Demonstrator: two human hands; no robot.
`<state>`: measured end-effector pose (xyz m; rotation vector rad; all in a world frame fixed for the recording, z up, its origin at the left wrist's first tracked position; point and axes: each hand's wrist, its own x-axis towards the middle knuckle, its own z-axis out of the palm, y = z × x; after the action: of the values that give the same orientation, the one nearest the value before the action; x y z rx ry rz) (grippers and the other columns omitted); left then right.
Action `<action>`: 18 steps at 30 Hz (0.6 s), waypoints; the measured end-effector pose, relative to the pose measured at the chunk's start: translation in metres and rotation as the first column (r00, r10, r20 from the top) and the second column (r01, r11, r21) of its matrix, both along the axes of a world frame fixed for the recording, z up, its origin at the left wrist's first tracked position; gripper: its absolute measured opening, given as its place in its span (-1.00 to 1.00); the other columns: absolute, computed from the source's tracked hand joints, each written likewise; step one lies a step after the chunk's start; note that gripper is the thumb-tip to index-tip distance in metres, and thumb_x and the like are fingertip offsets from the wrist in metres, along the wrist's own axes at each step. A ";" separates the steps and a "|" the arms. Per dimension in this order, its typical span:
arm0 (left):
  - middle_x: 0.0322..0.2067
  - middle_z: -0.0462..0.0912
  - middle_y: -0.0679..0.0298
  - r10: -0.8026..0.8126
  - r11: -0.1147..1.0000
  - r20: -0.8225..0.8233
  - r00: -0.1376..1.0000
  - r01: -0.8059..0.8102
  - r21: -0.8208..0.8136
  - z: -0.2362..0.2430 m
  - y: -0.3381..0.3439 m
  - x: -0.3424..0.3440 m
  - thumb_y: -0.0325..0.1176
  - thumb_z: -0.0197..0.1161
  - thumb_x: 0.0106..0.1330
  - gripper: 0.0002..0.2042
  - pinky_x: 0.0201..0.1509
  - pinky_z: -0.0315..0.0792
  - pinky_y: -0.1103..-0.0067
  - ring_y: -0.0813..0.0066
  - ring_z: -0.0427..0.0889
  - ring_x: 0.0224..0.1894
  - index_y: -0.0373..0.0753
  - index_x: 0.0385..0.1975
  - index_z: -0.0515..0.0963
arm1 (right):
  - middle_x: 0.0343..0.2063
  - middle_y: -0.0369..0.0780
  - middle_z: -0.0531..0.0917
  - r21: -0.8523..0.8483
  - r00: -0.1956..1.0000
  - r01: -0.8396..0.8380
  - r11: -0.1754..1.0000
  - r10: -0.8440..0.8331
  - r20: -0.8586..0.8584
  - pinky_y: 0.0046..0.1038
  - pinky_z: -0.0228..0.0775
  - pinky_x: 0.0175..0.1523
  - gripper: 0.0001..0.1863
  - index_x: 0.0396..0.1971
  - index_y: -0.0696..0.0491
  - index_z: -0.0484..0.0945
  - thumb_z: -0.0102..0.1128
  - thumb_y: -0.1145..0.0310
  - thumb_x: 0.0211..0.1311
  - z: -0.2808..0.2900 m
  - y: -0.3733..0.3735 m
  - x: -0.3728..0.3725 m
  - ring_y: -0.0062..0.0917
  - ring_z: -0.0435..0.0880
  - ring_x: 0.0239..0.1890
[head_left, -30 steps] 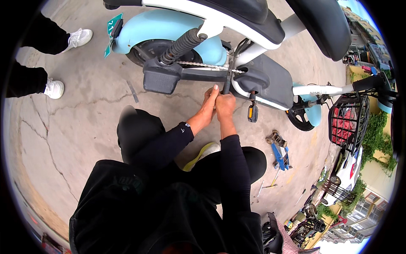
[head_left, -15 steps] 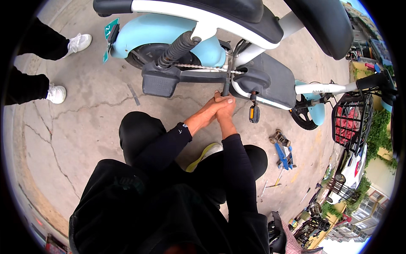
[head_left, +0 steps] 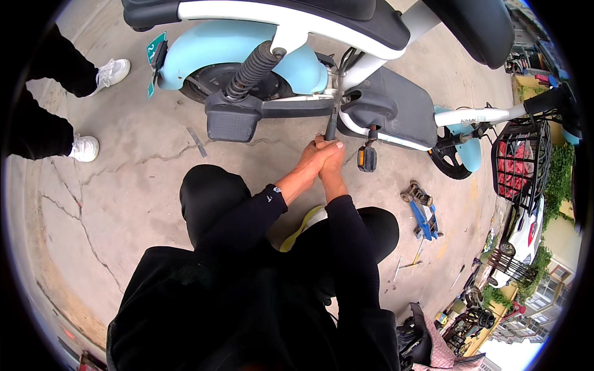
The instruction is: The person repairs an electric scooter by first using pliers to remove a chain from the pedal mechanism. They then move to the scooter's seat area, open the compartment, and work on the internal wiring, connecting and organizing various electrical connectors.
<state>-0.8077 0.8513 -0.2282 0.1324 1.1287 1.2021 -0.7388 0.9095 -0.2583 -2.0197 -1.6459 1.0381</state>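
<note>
Both my hands are closed together, low beside an electric bike with light-blue fenders (head_left: 216,40). My left hand (head_left: 307,166) reaches in from the left and overlaps my right hand (head_left: 334,162). They grip the lower end of a dark rod (head_left: 331,128), which slants up to the bike's middle, behind the rear shock absorber (head_left: 255,73). Whether the rod is a tool or part of the bike I cannot tell. Just right of my hands hangs a black pedal (head_left: 366,158) with an orange reflector. The palms and most fingers are hidden.
A blue trolley jack (head_left: 424,216) stands on the concrete to my right, near a T-shaped tool (head_left: 409,264). A flat grey strip (head_left: 197,141) lies left of my hands. At far left, a person in white shoes (head_left: 85,148) stands. A black basket (head_left: 521,162) hangs at the bike's front.
My view has shifted slightly. The pedal has turned, its reflector now facing left. My hands keep their grip on the rod, almost in the same place.
</note>
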 end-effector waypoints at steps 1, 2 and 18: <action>0.02 0.53 -0.07 -0.021 0.998 0.002 1.000 0.021 0.053 0.002 0.001 0.003 0.11 0.38 0.09 -0.26 0.18 0.39 0.35 0.11 0.54 0.12 -0.45 0.08 0.46 | -0.60 -0.03 0.63 0.011 1.000 -0.005 1.000 0.005 0.018 -0.23 0.44 -0.27 -0.57 -0.54 0.24 0.58 0.26 0.09 0.10 0.006 -0.001 0.004 -0.20 0.59 -0.51; 0.05 0.51 -0.07 -0.051 0.994 0.002 0.999 0.050 0.097 0.006 -0.004 0.006 0.11 0.37 0.10 -0.25 0.19 0.38 0.36 0.12 0.51 0.14 -0.44 0.10 0.43 | -0.59 -0.03 0.64 0.013 0.999 -0.002 1.000 0.001 0.034 -0.22 0.44 -0.27 -0.57 -0.55 0.24 0.57 0.26 0.08 0.10 0.010 -0.007 0.009 -0.20 0.58 -0.52; 0.05 0.53 0.13 0.114 0.986 0.098 0.989 -0.124 0.112 -0.033 -0.038 0.007 0.27 -0.25 0.50 -0.30 0.19 0.36 0.40 0.25 0.52 0.07 -0.36 0.10 0.43 | -0.55 -0.19 0.59 0.053 0.962 -0.018 0.998 0.031 -0.272 -0.36 0.42 -0.32 -0.69 -0.40 0.20 0.50 0.24 0.22 0.26 0.053 -0.061 -0.010 -0.44 0.54 -0.53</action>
<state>-0.8008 0.8128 -0.2611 0.0998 0.9976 1.3685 -0.7492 0.8482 -0.2050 -1.7375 -1.5381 1.2106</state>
